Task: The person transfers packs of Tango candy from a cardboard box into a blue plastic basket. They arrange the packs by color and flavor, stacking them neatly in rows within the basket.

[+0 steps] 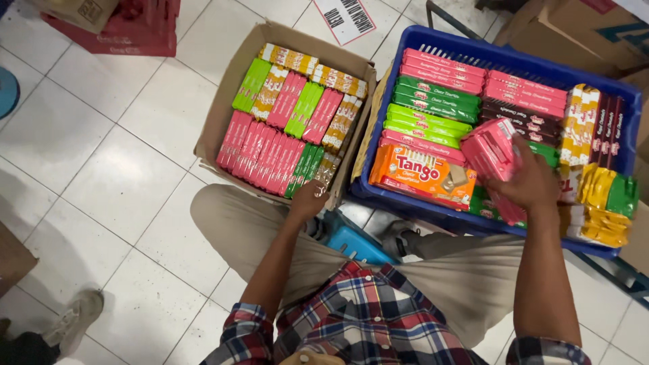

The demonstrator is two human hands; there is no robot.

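Note:
My right hand point(531, 181) grips a bundle of pink wafer packs point(490, 150) over the blue plastic crate point(514, 64), which holds rows of pink, green, brown and yellow packs plus an orange wafer box point(422, 176). My left hand point(308, 201) rests on the near edge of the open cardboard box point(223, 101), fingers curled at the rim beside the packs standing there. That box is filled with pink, green and striped orange wafer packs point(287, 128). I sit with knees apart between the two containers.
A small blue stool point(358, 245) shows between my legs. Red crates point(122, 34) stand at the far left, cardboard cartons point(588, 27) at the far right. Another person's shoe point(74, 321) is at the lower left on the white tiled floor.

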